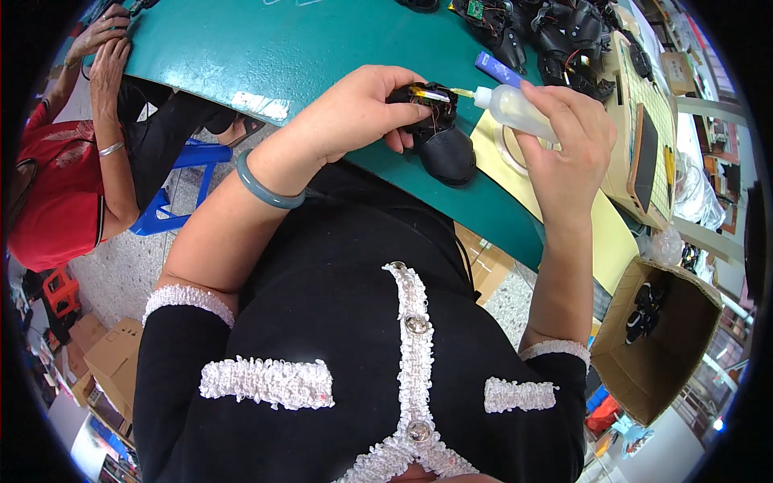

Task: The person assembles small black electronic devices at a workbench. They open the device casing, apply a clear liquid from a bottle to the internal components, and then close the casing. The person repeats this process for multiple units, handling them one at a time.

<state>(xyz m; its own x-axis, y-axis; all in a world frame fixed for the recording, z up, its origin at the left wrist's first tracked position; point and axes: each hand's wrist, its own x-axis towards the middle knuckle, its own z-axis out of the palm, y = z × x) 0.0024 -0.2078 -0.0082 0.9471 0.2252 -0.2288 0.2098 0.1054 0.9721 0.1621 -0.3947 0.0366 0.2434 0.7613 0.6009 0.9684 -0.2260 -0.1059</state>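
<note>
My left hand (362, 113) grips a black plastic device (448, 154) over the near edge of the green table. Its upper part lies open, with thin wires and a yellow-and-silver piece showing inside. My right hand (573, 145) is wrapped round a translucent squeeze bottle (519, 111), tilted so that its white cap and thin nozzle face left. The nozzle tip is at the device's open end; whether it touches cannot be made out. Several of my left fingers are hidden behind the device.
A small blue box (498, 69), yellow paper (605, 241) and a pile of black device parts (568, 36) lie on the green table (233, 48). Right of me stand a beige board (636, 113) and an open cardboard box (684, 362). A person in red (64, 185) sits at left.
</note>
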